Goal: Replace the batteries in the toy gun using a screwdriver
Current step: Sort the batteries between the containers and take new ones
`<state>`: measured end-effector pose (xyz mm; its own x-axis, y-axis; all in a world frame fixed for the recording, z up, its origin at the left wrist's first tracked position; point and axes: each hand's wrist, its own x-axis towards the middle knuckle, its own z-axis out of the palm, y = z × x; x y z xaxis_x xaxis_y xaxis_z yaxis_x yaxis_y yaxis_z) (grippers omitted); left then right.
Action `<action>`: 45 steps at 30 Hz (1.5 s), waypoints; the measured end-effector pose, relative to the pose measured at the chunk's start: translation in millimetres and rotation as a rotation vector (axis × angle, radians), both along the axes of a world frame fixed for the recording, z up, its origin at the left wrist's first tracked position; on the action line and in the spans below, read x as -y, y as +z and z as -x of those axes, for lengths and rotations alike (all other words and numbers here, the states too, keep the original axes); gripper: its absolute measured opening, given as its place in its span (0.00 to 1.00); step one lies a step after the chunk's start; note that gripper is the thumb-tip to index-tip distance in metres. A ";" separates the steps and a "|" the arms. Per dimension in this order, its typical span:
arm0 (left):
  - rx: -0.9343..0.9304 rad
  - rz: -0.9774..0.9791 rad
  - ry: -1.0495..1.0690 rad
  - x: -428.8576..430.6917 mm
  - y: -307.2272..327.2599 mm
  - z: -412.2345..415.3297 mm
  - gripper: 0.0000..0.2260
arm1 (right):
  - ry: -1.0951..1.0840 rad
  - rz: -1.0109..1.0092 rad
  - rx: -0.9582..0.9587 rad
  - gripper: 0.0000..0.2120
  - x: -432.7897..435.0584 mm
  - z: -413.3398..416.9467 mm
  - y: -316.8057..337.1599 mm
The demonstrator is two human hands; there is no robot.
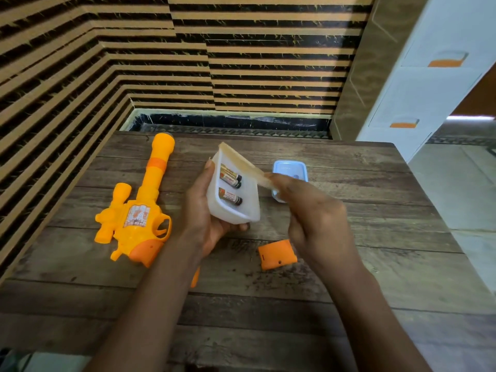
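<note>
Toy gun: the yellow-and-orange toy gun lies flat on the left side of the wooden surface, barrel pointing towards the wall, apart from both hands.
Battery bay: not visible from this angle; only the gun's upper side shows.
Cover: an orange cover with small holes lies loose on the surface, just below the right hand.
Batteries: the batteries lie inside a white container; two sit close together, another sits beneath them, and their labels are too small to read.
Left hand: the left hand cradles the white container from below and behind, fingers curled round its wall, tilting the opening towards the camera.
Right hand: the right hand pinches the near edge of the translucent lid, which is raised at an angle above the container; the fingertips are hidden behind the knuckles.
Half-hidden: an orange object pokes out from under the left forearm; too little of it shows to say what it is.
Behind: a blue-lidded box stands on the surface, partly covered by the right hand.
Surroundings: a striped wall is at the back and a white drawer unit at the right, cut off by the frame.
</note>
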<state>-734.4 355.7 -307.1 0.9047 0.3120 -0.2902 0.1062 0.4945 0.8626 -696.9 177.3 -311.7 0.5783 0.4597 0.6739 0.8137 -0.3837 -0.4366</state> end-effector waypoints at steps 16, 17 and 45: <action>-0.037 0.076 -0.178 20.4 -5.0 0.2 0.24 | -0.581 -0.330 0.056 0.12 49.5 -29.6 -21.2; -0.034 0.072 -0.174 21.8 -4.9 -0.3 0.23 | -0.592 -0.298 0.056 0.14 53.5 -33.5 -24.0; 0.070 -1.106 0.012 136.3 11.6 -19.0 0.25 | -0.152 -1.398 -1.381 0.16 31.6 -0.7 14.0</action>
<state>-715.4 219.4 -295.4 0.9036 0.3759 0.2057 0.0399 -0.5518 0.8330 -696.3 145.8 -297.8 0.9130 0.0020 -0.4079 -0.2887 0.7096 -0.6427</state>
